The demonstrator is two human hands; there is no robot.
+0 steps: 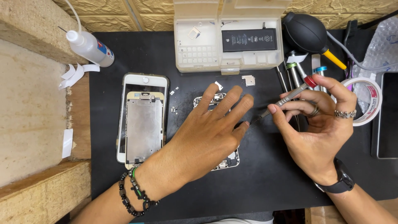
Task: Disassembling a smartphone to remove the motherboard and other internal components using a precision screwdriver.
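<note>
The left hand (pixel 207 137) is lying flat, fingers spread, over an opened phone body with exposed circuit parts (pixel 226 159), pinning it to the black mat surface (pixel 265 174). Only the body's top edge and a lower corner are showing past the hand, so its full outline is hidden; its long axis seems to be running away from the person, roughly parallel to the detached white phone screen with a silver metal backplate (pixel 143 120) lying just to its left. This grip is open, pressing rather than clasping.

The right hand (pixel 321 124) is pinching a slim silver precision screwdriver with a red collar (pixel 290 96) between thumb and fingertips, closed lightly around the shaft. The driver is lying slanted, its tip pointing down and left toward the phone body beside the left little finger, its red end pointing up and right.

Judging by looks, the phone body is light, stiff and thin, but fragile inside; the safest hold is likely on its outer edges. The driver is probably light, rigid and smooth, easiest to steer near the collar.

Behind are sitting a clear plastic parts box (pixel 186 45) holding a black rectangular battery (pixel 248 40), and a black rubber air blower (pixel 304 27).
</note>
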